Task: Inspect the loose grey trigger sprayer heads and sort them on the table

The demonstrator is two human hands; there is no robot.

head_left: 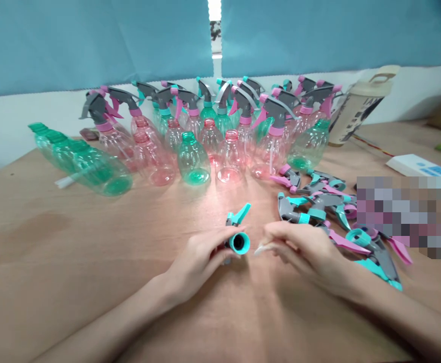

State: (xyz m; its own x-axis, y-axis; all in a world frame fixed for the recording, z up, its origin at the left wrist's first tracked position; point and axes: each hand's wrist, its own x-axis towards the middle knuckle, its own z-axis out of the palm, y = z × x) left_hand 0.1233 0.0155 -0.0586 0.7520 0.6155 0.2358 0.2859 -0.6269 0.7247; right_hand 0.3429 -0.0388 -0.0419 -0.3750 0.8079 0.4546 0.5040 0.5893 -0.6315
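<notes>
My left hand [201, 254] is closed around a grey and teal spray trigger head [240, 243], whose round teal collar faces my right hand. Its teal lever points up and to the right. In the fingertips of my right hand [304, 247] is a small whitish piece [263, 248], pinched just right of the collar and apart from it. The piece is too small and blurred to name. A pile of loose trigger heads [324, 201], grey with teal or pink parts, lies beyond and to the right of my right hand.
Several clear green and pink bottles [194, 159] stand behind my hands, many topped with trigger heads. White tubes [71, 177] lie by the green bottles at left. A tumbler [360, 108] and a white box [421, 165] are at right on the wooden table [54, 272].
</notes>
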